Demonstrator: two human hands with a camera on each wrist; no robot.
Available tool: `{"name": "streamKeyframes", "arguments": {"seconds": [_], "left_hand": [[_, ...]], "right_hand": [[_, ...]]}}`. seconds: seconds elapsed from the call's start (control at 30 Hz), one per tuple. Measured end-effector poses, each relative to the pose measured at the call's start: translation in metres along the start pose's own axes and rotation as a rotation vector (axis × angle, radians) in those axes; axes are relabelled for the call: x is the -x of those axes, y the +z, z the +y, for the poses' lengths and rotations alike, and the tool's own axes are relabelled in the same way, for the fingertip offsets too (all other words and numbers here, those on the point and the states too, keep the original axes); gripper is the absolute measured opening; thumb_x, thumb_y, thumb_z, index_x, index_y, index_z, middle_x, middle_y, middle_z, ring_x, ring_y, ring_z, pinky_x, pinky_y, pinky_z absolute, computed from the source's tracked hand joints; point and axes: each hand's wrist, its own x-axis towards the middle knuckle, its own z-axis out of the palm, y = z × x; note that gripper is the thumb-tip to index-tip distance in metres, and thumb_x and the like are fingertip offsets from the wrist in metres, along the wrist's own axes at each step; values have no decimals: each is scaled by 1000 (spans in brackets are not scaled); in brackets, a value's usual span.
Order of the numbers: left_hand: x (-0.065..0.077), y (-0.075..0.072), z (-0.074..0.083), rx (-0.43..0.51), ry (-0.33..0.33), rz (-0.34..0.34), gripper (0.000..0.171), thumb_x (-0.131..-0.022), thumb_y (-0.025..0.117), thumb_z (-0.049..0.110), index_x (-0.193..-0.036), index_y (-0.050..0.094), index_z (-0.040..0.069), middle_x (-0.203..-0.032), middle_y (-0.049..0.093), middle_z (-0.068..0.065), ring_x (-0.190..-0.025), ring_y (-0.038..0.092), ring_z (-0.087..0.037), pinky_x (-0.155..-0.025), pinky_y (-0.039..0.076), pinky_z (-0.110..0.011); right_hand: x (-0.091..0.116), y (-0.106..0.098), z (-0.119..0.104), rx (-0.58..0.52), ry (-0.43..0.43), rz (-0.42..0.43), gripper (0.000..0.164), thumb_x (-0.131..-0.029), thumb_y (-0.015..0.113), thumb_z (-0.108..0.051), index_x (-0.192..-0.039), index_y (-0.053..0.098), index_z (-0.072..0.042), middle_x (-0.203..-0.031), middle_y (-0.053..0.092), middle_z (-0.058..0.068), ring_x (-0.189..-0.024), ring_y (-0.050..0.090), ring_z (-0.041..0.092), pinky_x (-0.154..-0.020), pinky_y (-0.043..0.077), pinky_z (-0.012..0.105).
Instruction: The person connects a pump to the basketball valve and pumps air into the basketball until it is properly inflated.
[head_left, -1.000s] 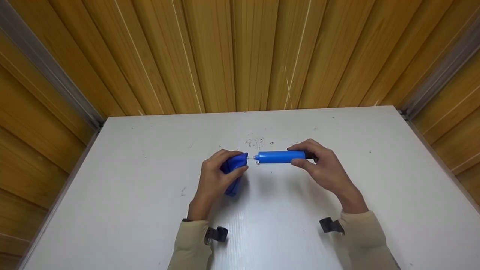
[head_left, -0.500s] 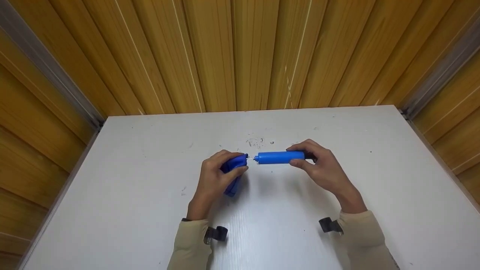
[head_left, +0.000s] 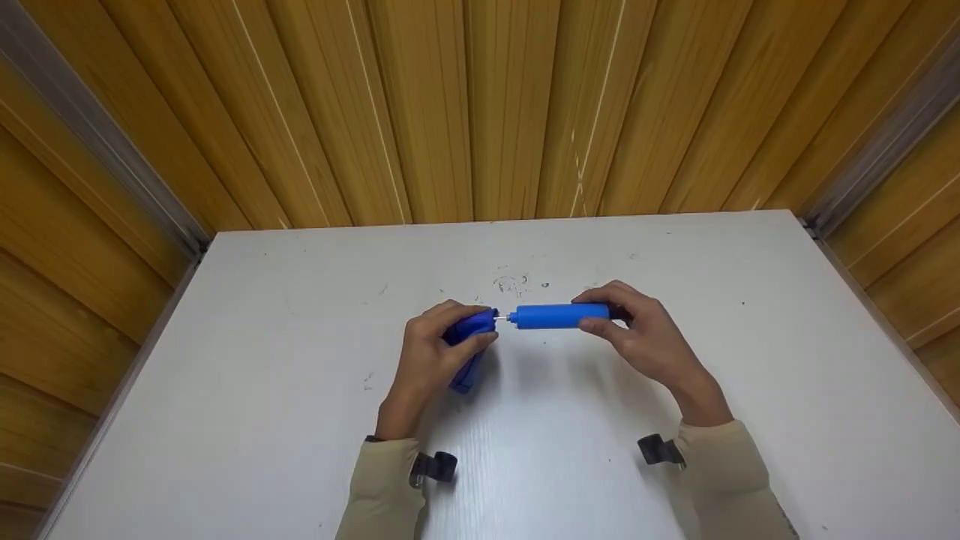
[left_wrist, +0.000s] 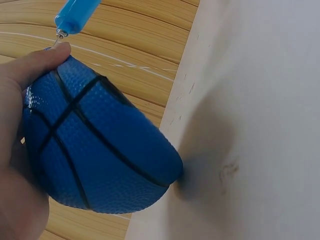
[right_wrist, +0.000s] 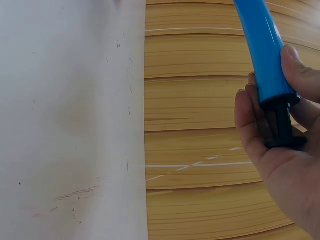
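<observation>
A slack blue ball with black seam lines is pinched near its top by my left hand. My right hand grips a light blue hand pump that lies level, its tip pointing left at the ball. Between pump and ball runs a thin metal needle, its far end at the ball's surface beside my left thumb. In the right wrist view the pump's black handle sits against the palm, with a short stretch of black rod showing. The left palm side is partly hidden behind the ball.
Both hands work over a white table with small dark marks on its top. Yellow wood-look panels rise behind it and at both sides. A black camera mount sticks out from each sleeve cuff.
Hands, ball and pump stay almost where they were. The pump has shifted very slightly, and the needle still spans the gap to the ball.
</observation>
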Motion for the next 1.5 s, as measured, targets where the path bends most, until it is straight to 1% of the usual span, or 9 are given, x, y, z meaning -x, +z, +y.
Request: {"name": "streamKeyframes", "arguments": {"seconds": [0.27, 0.47, 0.6, 0.73, 0.87, 0.97, 1.13, 1.27, 1.5], "left_hand": [[1, 1, 1, -7, -12, 15, 29, -88, 89, 10, -116, 82, 10, -104, 77, 2, -99, 71, -18, -95, 59, -42], [0, 1, 0, -8, -8, 23, 29, -87, 90, 10, -116, 83, 9, -103, 78, 2, -99, 72, -17, -95, 59, -41], [0, 1, -1, -10, 7, 27, 29, -87, 90, 9, -115, 83, 8, -102, 78, 1, -99, 73, -17, -94, 59, -41], [0, 2, -1, -20, 21, 27, 28, -87, 90, 9, -114, 83, 7, -102, 79, 0, -98, 73, -18, -94, 59, -40], [0, 3, -1, -18, 20, 32, 28, -87, 90, 9, -113, 83, 9, -101, 79, 2, -96, 73, -16, -93, 60, -39], [0, 3, -2, -14, 16, 36, 28, -86, 90, 8, -113, 84, 9, -100, 79, 4, -95, 73, -14, -92, 60, -39], [0, 4, -1, -16, 13, 39, 27, -86, 90, 7, -113, 84, 9, -100, 79, 3, -96, 74, -15, -93, 60, -39], [0, 5, -2, -16, 13, 42, 26, -86, 90, 6, -111, 84, 8, -99, 79, 3, -95, 74, -15, -92, 60, -40], [1, 6, -1, -5, 6, 42, 24, -86, 90, 7, -110, 85, 8, -98, 80, 3, -93, 74, -14, -89, 60, -39]], "right_hand": [[-1, 3, -3, 51, -10, 15, 30, -95, 80, -5, -124, 73, -6, -117, 69, 5, -107, 64, 25, -96, 50, 25], [-1, 5, -4, 70, -31, 21, 31, -95, 80, -4, -125, 73, -6, -116, 69, 5, -107, 64, 25, -96, 51, 30], [-1, 6, -4, 79, -37, 20, 31, -95, 80, -5, -124, 73, -5, -115, 69, 5, -107, 63, 25, -97, 51, 33], [-1, 8, -5, 81, -55, 21, 30, -95, 80, -6, -124, 73, -5, -114, 69, 5, -107, 63, 25, -97, 51, 33], [-1, 9, -5, 87, -69, 24, 29, -94, 81, -5, -123, 73, -5, -113, 68, 4, -104, 63, 24, -95, 52, 32], [-2, 10, -6, 94, -69, 25, 30, -94, 81, -4, -123, 73, -5, -113, 68, 4, -104, 63, 24, -95, 52, 34], [-3, 12, -5, 101, -62, 21, 31, -93, 81, -4, -123, 73, -4, -114, 68, 5, -105, 64, 24, -97, 53, 42], [-2, 14, -6, 104, -73, 10, 31, -94, 81, -5, -123, 72, -4, -115, 68, 6, -106, 64, 25, -98, 54, 45], [-1, 16, -7, 105, -77, 12, 30, -94, 81, -4, -123, 72, -5, -114, 68, 5, -105, 64, 24, -97, 53, 40]]}}
